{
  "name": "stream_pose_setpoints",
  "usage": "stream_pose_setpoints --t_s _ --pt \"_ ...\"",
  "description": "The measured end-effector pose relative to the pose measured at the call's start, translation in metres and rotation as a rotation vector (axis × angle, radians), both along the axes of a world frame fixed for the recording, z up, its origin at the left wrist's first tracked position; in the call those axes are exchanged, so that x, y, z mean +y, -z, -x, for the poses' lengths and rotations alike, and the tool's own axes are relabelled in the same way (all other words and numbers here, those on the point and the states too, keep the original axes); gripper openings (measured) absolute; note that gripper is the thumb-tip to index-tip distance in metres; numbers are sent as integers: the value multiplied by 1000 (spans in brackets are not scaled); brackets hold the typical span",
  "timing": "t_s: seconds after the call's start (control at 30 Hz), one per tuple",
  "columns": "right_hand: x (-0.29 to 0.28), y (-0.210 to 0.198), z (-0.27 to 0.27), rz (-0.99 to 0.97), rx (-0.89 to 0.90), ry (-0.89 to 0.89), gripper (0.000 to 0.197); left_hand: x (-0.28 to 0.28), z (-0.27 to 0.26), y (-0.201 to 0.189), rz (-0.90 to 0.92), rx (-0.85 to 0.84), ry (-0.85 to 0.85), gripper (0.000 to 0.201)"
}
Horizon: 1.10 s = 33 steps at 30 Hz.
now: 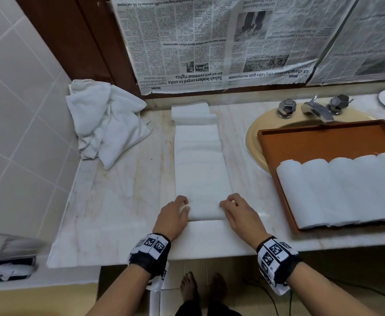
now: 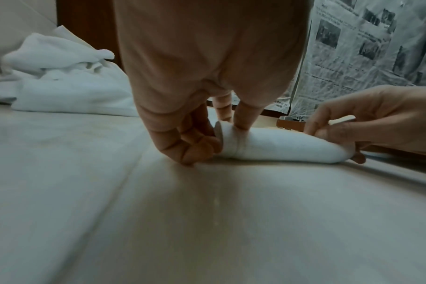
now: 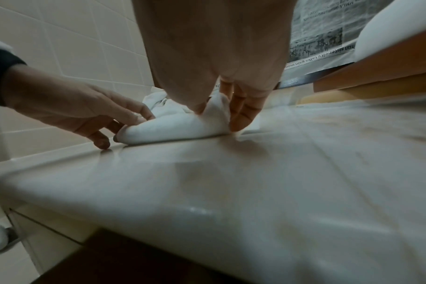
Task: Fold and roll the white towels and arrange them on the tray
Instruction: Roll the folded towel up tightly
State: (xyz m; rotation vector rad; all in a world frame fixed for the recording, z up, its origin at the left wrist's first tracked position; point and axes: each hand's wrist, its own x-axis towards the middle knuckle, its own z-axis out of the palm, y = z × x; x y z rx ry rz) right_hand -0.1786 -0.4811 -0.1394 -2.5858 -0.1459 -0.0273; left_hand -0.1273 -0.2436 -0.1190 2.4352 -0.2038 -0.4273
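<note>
Lying crumpled at the far left of the pale marble tabletop (image 1: 123,201), against the tiled wall, is one heap of unfolded white towels (image 1: 106,124); how many cloths it holds cannot be told. To its right, one long white towel folded into a narrow strip (image 1: 200,160) stretches away from the person toward the newspaper-covered wall (image 1: 209,42), its far end bunched in a couple of soft ridges and its near end turned over into a short, low roll.

The left hand (image 1: 173,216) sits at the left end of that roll; the left wrist view shows its fingers curled down around the roll's end, thumb on top, so its grip pinches the cloth. The right hand (image 1: 239,215) sits at the right end, fingers likewise bent over the roll with thumb and fingertips pinching it against the tabletop. The two hands are apart, with the roll spanning between them.

Further right, one rectangular orange-brown wooden tray (image 1: 323,137) rests partly over the beige oval sink (image 1: 253,137), below one chrome faucet (image 1: 316,109) with two faceted knobs. Five rolled white towels (image 1: 337,192) lie side by side, touching, along the tray's near half.
</note>
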Motion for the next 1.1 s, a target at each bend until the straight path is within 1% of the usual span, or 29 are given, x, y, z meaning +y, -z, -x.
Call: stream_pose_setpoints --t_s 0.07,0.13,0.17,0.23,0.27,0.33,0.4,0.43,0.5,0.57,0.6,0.67,0.73,0.83,0.9,0.97,1.0,1.1 --pt "1 0 0 40 -33 -39 24 -3 3 5 -31 -85 1 21" --pt "0 0 3 136 -62 -122 33 -4 8 10 -56 -194 -10 17" --pt "-1 -1 3 183 -65 -151 35 -5 9 12 -62 -236 1 18" --pt "-2 -2 0 190 -38 -169 36 -5 9 18 -70 -287 48 27" --pt "-3 -2 -2 161 -23 -165 33 -6 9 18 -77 -304 68 26" --pt "-3 -3 -8 106 18 -151 30 -6 11 12 -72 -269 103 20" --pt "-4 -6 -12 56 74 -154 38 -2 15 9 -94 -198 142 39" --pt "-5 -7 -13 42 98 -156 41 1 16 9 -111 -181 157 45" --pt "-9 -11 -14 0 174 -157 40 9 17 11 -109 -190 159 46" --pt "-12 -15 -12 -74 244 -128 40 13 15 13 -76 -183 122 50" --pt "-12 -16 -12 -104 256 -109 37 13 14 12 -61 -168 103 48" --pt "-11 -17 -11 -126 220 -97 29 12 13 10 -46 -133 83 40" --pt "-9 -14 -11 -111 171 -106 23 11 11 9 -32 -105 80 36" --pt "-4 -8 -12 9 113 -72 18 4 8 8 -18 -77 65 31" --pt "1 -10 -15 71 106 -61 26 0 7 6 -36 -73 37 30" --pt "0 -14 -18 50 109 -87 39 -2 6 4 -31 -50 -39 29" --pt "-1 -14 -18 44 114 -118 42 -3 6 2 -31 -33 -77 27" --pt "-7 -9 -16 126 95 -208 42 -3 4 0 -59 -17 -107 24"
